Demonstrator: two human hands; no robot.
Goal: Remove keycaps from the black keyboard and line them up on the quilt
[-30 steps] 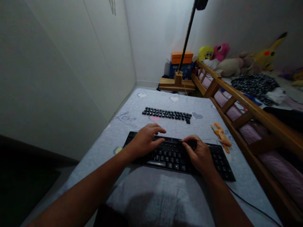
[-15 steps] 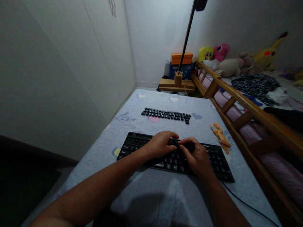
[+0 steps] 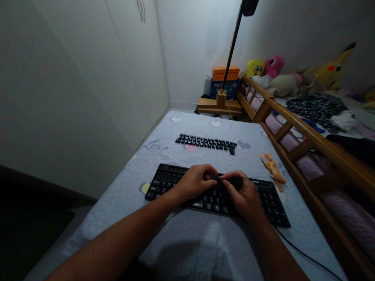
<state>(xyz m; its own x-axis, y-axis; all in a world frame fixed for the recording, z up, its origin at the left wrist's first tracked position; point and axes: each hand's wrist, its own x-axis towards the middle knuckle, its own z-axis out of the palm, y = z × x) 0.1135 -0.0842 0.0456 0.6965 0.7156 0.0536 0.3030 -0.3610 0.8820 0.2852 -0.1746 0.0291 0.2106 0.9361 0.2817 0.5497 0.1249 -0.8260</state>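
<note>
A black keyboard (image 3: pixel 212 205) lies across the bed cover in front of me, and round dark sockets without keycaps show along its upper left. Over its middle, my left hand (image 3: pixel 197 179) has thumb and index finger pinched at a small black piece (image 3: pixel 217 179), too small and dark to name. Just to the right, my right hand (image 3: pixel 243 191) is closed, thumb and finger meeting near that same piece; what they grip is hidden. Beyond the keyboard, loose black keycaps (image 3: pixel 206 142) are laid out in rows.
On the right, an orange-handled brush (image 3: pixel 277 183) lies with a peach cloth (image 3: pixel 272 166). The keyboard cable (image 3: pixel 304 251) trails to the lower right. A wooden bed rail (image 3: pixel 310 136) borders the right side; a white wardrobe (image 3: pixel 88 78) stands left. A lamp stand (image 3: pixel 220 102) is behind.
My left index finger has curled down towards the thumb, closing the wider gap seen before. The right hand has stayed almost in place. Keyboard and keycap rows have not moved.
</note>
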